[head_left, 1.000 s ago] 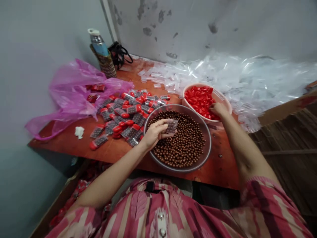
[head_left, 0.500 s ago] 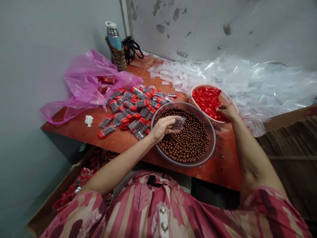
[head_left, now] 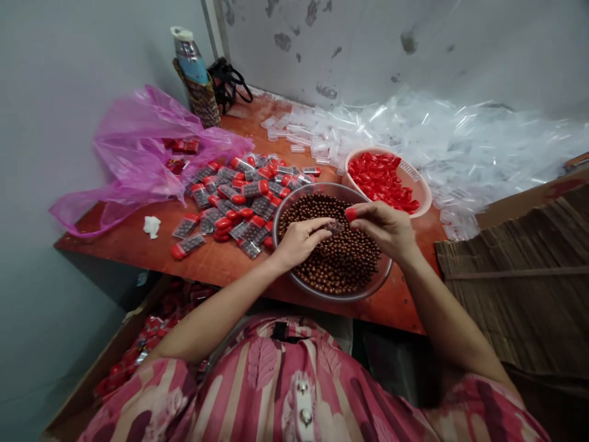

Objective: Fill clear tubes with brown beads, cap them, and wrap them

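Over a metal bowl (head_left: 332,298) of small brown balls (head_left: 338,264), my left hand (head_left: 301,242) pinches a small clear plastic case (head_left: 335,227). My right hand (head_left: 386,228) holds a red cap (head_left: 350,214) between thumb and fingers, just right of the case, with a small gap between them. Behind the bowl stands a pink basket (head_left: 426,205) full of red caps (head_left: 380,178). Left of the bowl lies a pile of filled cases with red caps (head_left: 248,202).
Clear empty cases (head_left: 460,135) are heaped along the back wall. A pink plastic bag (head_left: 133,141) and a flask (head_left: 191,61) in a woven holder stand back left. Stacked cardboard (head_left: 519,282) is at right. Below the table's left edge sits a box of red packets (head_left: 161,325).
My right hand has moved from the basket of caps to above the bowl, bringing a red cap close to the case. My left hand still holds the case, now tilted differently. The view has shifted slightly.
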`<state>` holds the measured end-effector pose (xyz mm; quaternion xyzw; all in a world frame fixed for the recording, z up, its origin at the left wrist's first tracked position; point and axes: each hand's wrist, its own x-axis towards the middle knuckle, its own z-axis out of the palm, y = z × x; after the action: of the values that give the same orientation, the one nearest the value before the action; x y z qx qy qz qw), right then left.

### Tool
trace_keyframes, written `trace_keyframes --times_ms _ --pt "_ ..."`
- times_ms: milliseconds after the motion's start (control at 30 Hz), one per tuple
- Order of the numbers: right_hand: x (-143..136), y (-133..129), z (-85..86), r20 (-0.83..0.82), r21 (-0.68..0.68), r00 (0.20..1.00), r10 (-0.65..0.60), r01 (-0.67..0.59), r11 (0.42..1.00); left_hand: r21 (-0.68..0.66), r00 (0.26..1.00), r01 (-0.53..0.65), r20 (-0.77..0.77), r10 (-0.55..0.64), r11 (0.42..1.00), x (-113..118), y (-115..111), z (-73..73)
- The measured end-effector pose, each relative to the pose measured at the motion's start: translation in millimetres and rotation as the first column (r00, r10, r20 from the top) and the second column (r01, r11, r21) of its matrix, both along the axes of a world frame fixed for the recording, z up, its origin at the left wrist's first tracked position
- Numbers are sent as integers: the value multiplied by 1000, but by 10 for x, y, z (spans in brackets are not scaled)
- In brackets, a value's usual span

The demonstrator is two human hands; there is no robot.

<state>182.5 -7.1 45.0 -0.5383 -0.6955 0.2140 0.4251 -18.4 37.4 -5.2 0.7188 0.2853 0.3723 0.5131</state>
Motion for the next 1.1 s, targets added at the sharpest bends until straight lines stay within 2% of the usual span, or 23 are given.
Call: trace_keyframes --times_ms 100,200,367,533,667,733,767,833,867,900,967,1033,1100 --pt "-149 -59 -67 205 89 978 35 -54 995 75 999 -9 -33 12 997 -6 -18 12" --pt "-159 -57 -103 303 105 953 24 -59 993 131 997 -57 -42 63 990 -16 -33 -12" --pt "-192 -95 -66 458 126 883 102 -179 976 212 996 -89 3 90 973 -39 -64 -54" --pt "-235 -109 -129 515 89 847 131 -205 975 176 996 -67 -47 76 982 -75 -94 -54" --pt "-279 -3 -88 534 43 837 120 -168 985 31 997 -70 -14 70 997 -80 -56 -61" --pt "-297 57 -32 438 13 893 102 -119 993 -124 994 -63 78 73 990 -66 -19 -72" --pt "-301 77 -8 333 -22 938 92 -90 996 -219 987 -41 144 73 975 -57 0 -77" --pt "-291 85 9 5 -140 997 82 -81 987 -400 954 38 288 86 916 -37 29 -80" --pt "-276 73 -1 -187 -200 980 70 -108 974 -471 933 74 345 106 879 -29 38 -78" --pt "-255 55 -24 -362 -246 931 54 -151 957 -524 916 102 381 125 846 -23 44 -75" --pt "-199 12 -95 -597 -293 802 -5 -212 933 -569 901 121 407 151 813 -18 46 -66" --pt "-142 -18 -172 -693 -314 716 -84 -195 929 -533 910 93 389 145 841 -20 41 -61" --pt "-107 -21 -223 -723 -333 677 -139 -164 929 -419 936 31 330 120 907 -31 33 -61"
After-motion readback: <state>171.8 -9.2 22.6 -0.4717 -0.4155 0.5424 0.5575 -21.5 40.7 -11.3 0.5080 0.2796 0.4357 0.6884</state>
